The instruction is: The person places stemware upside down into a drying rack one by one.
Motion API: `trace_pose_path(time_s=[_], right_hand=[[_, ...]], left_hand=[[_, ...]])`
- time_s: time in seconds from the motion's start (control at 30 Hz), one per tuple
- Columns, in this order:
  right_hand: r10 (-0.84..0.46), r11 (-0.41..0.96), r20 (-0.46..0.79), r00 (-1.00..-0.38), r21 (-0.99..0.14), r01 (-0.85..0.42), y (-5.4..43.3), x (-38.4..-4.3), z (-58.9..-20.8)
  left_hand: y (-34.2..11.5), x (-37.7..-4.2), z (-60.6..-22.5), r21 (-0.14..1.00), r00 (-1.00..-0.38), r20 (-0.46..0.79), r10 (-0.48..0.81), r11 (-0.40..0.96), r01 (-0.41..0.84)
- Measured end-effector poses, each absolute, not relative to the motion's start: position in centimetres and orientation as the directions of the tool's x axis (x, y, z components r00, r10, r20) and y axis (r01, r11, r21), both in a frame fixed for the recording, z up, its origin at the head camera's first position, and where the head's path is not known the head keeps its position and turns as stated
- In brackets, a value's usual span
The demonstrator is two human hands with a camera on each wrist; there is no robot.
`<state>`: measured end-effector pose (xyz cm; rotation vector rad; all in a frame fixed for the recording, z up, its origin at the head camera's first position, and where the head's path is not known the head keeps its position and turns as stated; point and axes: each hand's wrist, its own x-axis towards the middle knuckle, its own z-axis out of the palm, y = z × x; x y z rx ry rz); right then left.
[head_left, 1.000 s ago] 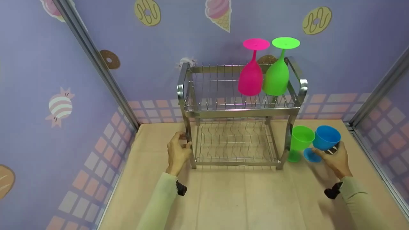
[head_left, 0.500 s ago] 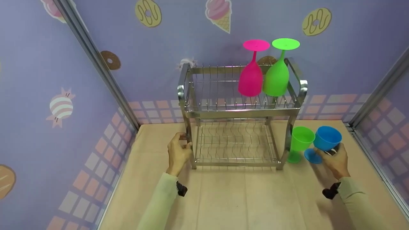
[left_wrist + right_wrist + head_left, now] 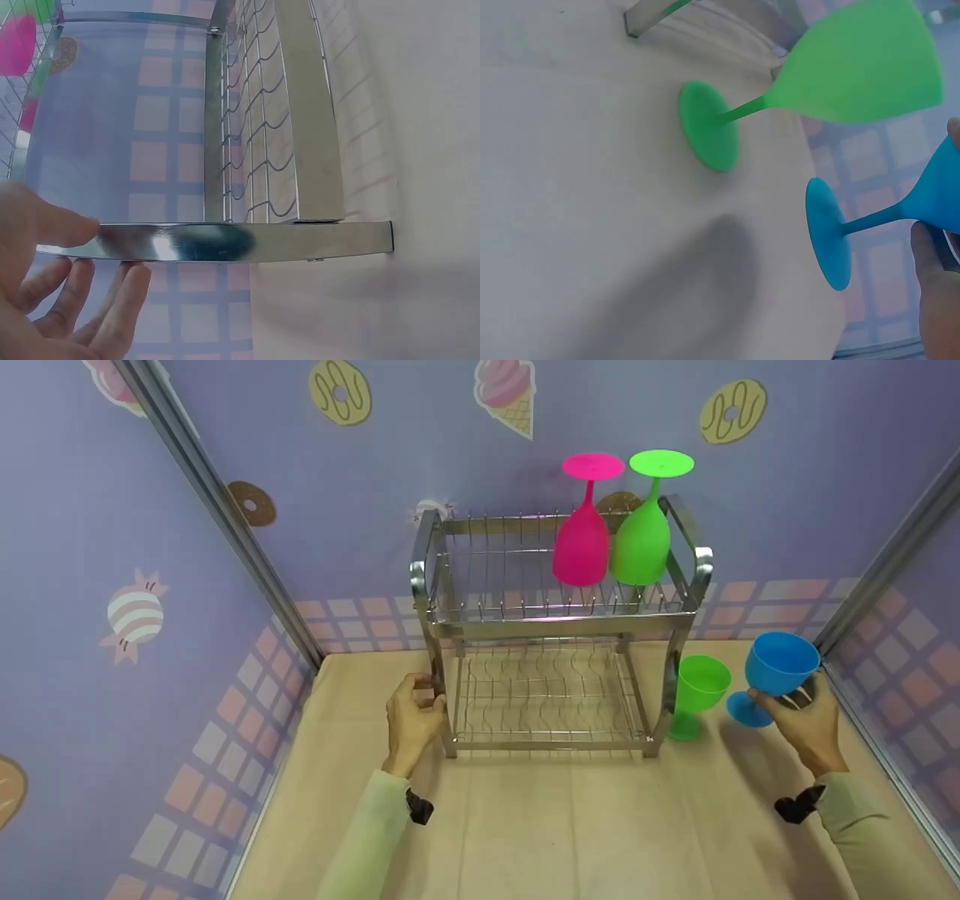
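Right hand [image 3: 806, 720]: fingers curled round the bowl of a blue goblet [image 3: 776, 675], which is held upright with its foot lifted clear of the tabletop [image 3: 570, 825], to the right of the rack. In the right wrist view the blue foot is seen above the surface, a shadow lying under it.

Left hand [image 3: 411, 721]: thumb and fingers closed on the front left post of the two-tier metal dish rack [image 3: 555, 626]; in the left wrist view the thumb is pressed on the bar and the fingers are curled beneath it.

A green goblet [image 3: 696, 694] is stood upright on the tabletop, just beside the rack's front right leg and near the blue one, apart from it.

On the upper tier, right end, a pink goblet [image 3: 581, 544] and a second green goblet [image 3: 641, 540] are set upside down, side by side, feet uppermost.
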<state>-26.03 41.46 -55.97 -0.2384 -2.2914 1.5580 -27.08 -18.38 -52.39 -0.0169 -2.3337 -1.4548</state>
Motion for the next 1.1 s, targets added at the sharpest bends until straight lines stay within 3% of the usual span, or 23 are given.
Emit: trace_pose_path(time_s=[0.27,0.57,0.93,1.1], right_hand=[[0.296,0.442,0.316,-0.902,-0.882,-0.163,41.2,-24.6,-51.9],[0.16,0.448,0.545,-0.823,-0.783,-0.431,38.5,-22.2,-47.4],[-0.028,0.544,0.632,-0.774,-0.64,-0.542,32.5,-20.0,-43.9],[-0.139,0.627,0.665,-0.734,-0.515,-0.585,30.0,-19.8,-43.3]], left_hand=[[-18.5,-26.1,-50.7,0.851,-0.906,0.385,-0.176,0.447,0.275],[-17.1,-24.4,-48.5,0.833,-0.903,0.421,-0.078,0.427,0.352],[-14.2,-22.0,-46.6,0.829,-0.898,0.427,0.101,0.352,0.434],[-12.7,-21.3,-46.1,0.821,-0.884,0.428,0.188,0.328,0.467]])
